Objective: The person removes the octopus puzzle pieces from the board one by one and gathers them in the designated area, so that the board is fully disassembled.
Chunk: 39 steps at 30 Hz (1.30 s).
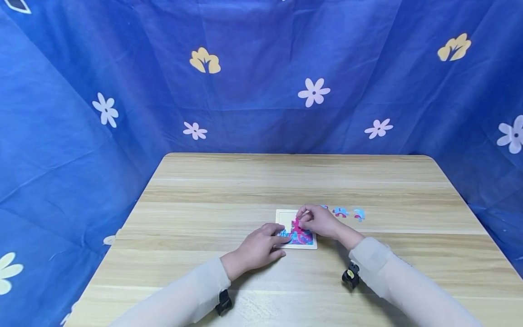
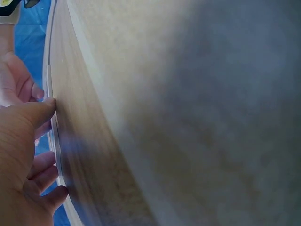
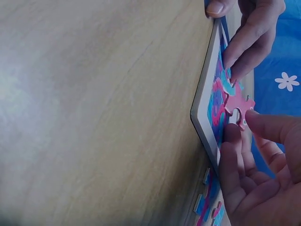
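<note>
Pale cloth sleeves, cut off below, lead to my right grip, which pinches a pink, knobbed jigsaw piece at its thumb and fingertips, over the square, cream-rimmed puzzle board. My left grip rests relaxed fingers on the board, hiding part of its blue-and-pink picture and pale marks too small to read. Beyond my right grip, one loose blue-and-pink piece is partly hidden on the wood-grain counter.

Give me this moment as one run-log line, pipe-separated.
right hand: pinches pink piece over puzzle board | left hand: fingers rest on board | board: partly filled | loose pieces: on table, right of board
</note>
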{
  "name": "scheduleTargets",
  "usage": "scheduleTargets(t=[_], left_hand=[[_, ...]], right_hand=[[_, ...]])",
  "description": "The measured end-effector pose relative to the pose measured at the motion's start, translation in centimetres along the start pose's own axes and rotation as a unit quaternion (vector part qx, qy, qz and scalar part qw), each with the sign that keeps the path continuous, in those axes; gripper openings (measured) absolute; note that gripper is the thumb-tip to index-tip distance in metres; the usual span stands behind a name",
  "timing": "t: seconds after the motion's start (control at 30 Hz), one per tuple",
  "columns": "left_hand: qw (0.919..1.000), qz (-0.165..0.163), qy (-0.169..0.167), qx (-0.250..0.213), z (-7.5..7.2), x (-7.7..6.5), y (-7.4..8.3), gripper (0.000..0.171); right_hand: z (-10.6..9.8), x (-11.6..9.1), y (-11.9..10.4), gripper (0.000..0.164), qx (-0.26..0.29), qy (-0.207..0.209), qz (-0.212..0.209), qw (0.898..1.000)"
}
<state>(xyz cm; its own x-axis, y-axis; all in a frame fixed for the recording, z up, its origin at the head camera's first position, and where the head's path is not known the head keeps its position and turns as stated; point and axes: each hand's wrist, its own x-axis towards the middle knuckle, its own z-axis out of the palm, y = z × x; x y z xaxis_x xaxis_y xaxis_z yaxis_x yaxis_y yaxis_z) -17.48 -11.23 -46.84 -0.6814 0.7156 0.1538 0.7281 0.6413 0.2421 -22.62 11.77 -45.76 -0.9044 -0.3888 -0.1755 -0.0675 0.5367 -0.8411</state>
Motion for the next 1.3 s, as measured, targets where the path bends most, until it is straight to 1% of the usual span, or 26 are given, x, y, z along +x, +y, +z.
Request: scheduleTargets(t=[0.13,0.2,0.43,0.53,0.77,0.93,1.2,1.3], left_hand=[[1.0,0.001,0.0,0.001,0.0,0.0,-0.1,0.039],[1.0,0.001,-0.001,0.001,0.0,0.0,-0.1,0.039],[1.0,0.0,-0.001,0.0,0.0,0.0,0.0,0.039],[1.0,0.0,0.0,0.001,0.1,0.0,0.0,0.039],[1.0,-0.002,-0.001,0.001,0.1,-0.1,0.1,0.039],[1.0,-0.006,-0.004,0.0,0.1,-0.1,0.0,0.039],[1.0,0.001,0.005,0.001,0.2,-0.1,0.0,0.039],[0.9999,0.005,0.01,0.0,0.3,-0.1,0.0,0.039]], right_hand=[[0.0,-0.1,0.0,0.015,0.014,0.002,-0.012,1.0],[0.0,-0.2,-0.1,0.014,0.023,0.001,-0.011,1.0],[-0.4,-0.4,-0.1,0.015,0.071,-0.005,0.017,0.997],[-0.7,-0.6,0.2,0.016,0.083,-0.001,0.019,0.996],[-1.9,-1.2,1.3,0.02,0.081,0.007,0.013,0.997],[-2.8,-1.8,2.1,0.024,0.089,0.01,0.005,0.996],[-4.1,-2.8,3.2,0.025,0.075,0.024,0.022,0.997],[-4.7,-3.2,3.6,0.024,0.08,0.027,0.032,0.996]])
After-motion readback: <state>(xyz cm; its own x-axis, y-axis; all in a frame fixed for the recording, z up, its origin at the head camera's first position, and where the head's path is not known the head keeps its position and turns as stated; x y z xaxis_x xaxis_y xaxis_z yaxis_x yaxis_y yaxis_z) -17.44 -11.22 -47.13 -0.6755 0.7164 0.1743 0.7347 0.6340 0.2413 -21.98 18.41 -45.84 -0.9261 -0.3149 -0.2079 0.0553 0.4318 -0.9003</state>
